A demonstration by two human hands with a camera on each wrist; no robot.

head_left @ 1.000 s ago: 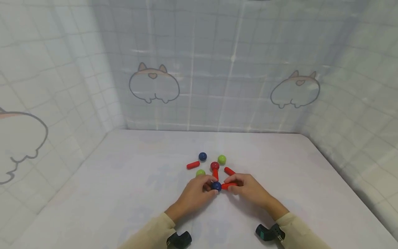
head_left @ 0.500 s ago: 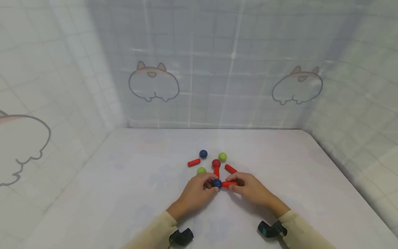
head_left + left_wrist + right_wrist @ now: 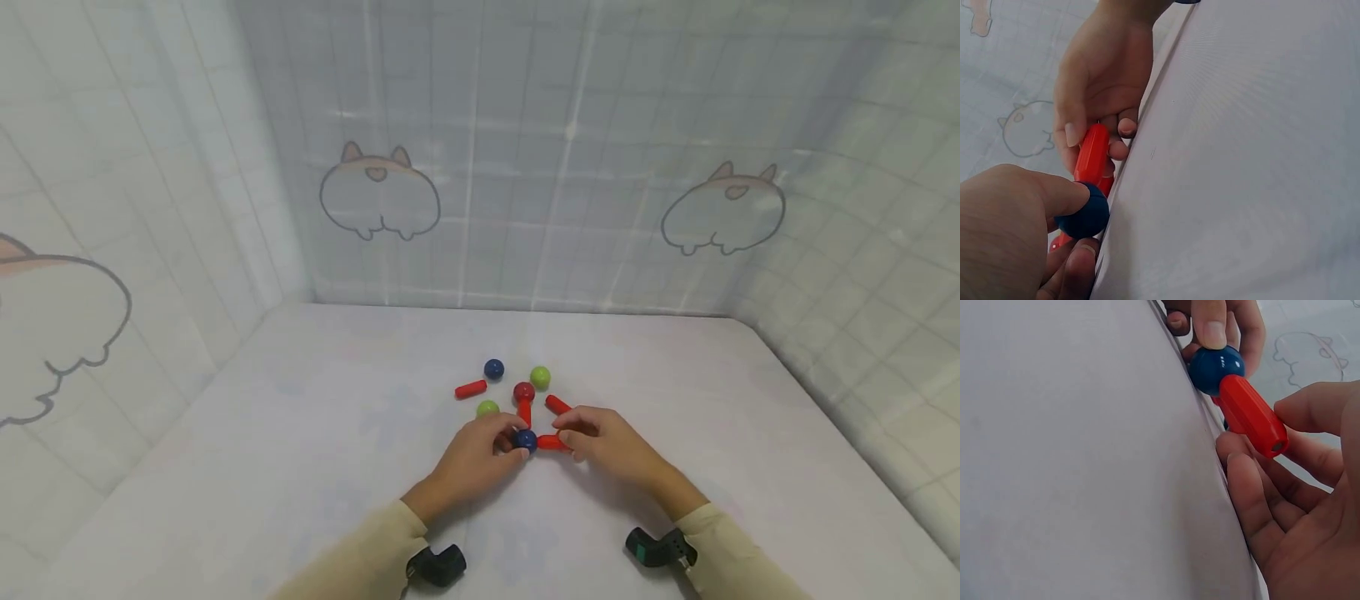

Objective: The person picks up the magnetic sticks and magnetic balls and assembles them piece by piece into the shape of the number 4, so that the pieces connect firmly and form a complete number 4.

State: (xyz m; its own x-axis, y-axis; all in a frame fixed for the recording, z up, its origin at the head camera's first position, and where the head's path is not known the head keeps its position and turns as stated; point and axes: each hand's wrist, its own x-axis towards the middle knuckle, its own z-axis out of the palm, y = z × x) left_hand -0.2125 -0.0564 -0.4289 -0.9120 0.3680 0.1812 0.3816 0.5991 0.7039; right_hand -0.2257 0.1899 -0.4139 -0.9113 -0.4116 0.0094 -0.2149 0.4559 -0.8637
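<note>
As our left hand [image 3: 474, 457] pinches 1 blue ball [image 3: 1215, 372], apparently to steady it, our right hand [image 3: 617, 447] loosely pinches the red rod [image 3: 1252, 415] touching it.

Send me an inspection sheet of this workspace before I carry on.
Surface: white table, faint blotches.
Job's things: held blue ball meets front red stick; red ball meets middle red stick, whose contact with the held blue ball is unclear. Also out: rear blue ball, rear green ball, left red stick; near green ball and right red stick, both partly hidden.
Clutter: nothing seen beyond these pieces.
Left hand: pinches the held blue ball.
Right hand: curled around the front red stick; grip firmness unclear.
Cables: nothing seen.
Surroundings: grid-patterned wall covering with cartoon animals; black device on each wrist.
</note>
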